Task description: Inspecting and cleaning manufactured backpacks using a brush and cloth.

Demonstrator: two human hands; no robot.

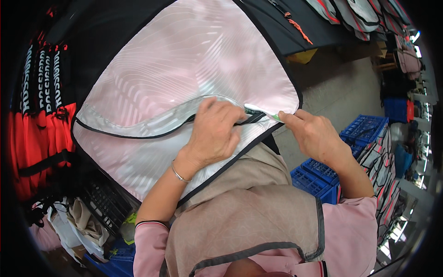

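Observation:
A pink and silver patterned fabric piece with black bound edges lies across the dark table and over my lap. A flap with black binding crosses its lower part in a curve. My left hand rests on the flap, its fingers bent and closed at the binding; what lies between them is hidden. My right hand grips the green and white handle of a toothbrush. The brush's bristles lie against the dark strip at the flap's right end, close to my left fingertips.
Red and black bags stand in a row at the left. A black crate and piled cloth are below them. Blue crates stand at my right, beside stacked grey fabric pieces. An orange cord lies on the table.

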